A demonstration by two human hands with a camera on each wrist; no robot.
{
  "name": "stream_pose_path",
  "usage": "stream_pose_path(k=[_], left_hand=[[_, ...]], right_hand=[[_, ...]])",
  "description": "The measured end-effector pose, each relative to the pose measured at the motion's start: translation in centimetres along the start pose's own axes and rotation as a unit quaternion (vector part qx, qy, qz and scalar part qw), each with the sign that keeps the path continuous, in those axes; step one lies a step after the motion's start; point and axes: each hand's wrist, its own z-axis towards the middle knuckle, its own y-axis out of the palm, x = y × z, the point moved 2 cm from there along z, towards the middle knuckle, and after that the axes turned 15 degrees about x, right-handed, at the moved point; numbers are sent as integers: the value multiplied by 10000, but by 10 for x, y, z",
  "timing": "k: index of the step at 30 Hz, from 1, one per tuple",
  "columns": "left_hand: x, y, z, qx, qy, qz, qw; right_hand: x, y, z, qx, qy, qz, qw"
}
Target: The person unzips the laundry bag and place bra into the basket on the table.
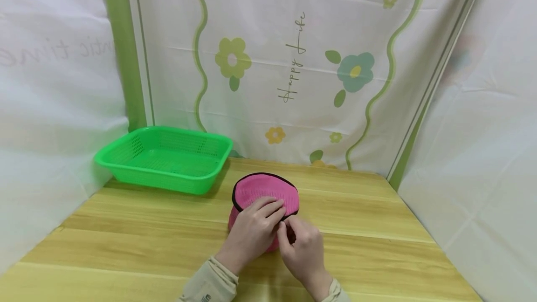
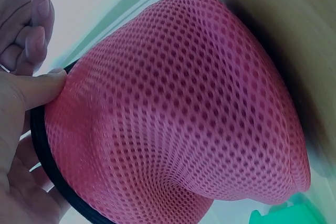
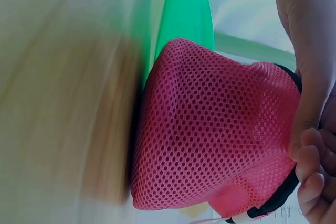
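A pink mesh bag (image 1: 256, 188) with a black-edged round top stands on the wooden table before me. My left hand (image 1: 253, 227) grips its near rim; in the left wrist view the thumb presses the mesh (image 2: 184, 103) just below the black edging (image 2: 50, 166), and the fingers lie over the top. Beside it my right hand (image 1: 304, 248) has curled fingers, with thumb and forefinger pinching at the front of the rim. The right wrist view shows those fingers (image 3: 310, 163) close against the mesh side (image 3: 210, 124). What exactly lies between the fingertips is hidden.
A green plastic basket (image 1: 155, 178) with perforated walls sits at the back left of the table (image 1: 369, 255). White printed curtains (image 1: 260, 115) enclose the table at the back and both sides.
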Motion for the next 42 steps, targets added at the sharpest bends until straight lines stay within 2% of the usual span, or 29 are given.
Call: stream_pose_path(k=[8, 16, 28, 42], left_hand=[[-1, -1, -2, -81, -57, 107, 9999], [-3, -2, -1, 88, 16, 306, 9995], [-1, -1, -4, 66, 242, 492, 9985], [2, 0, -6, 19, 238, 531, 9983]], right_hand=[[-4, 1, 0, 40, -78, 16, 10000], [0, 4, 2, 39, -182, -144, 9997], [1, 2, -2, 48, -13, -286, 9996], [2, -2, -5, 48, 23, -336, 9994]])
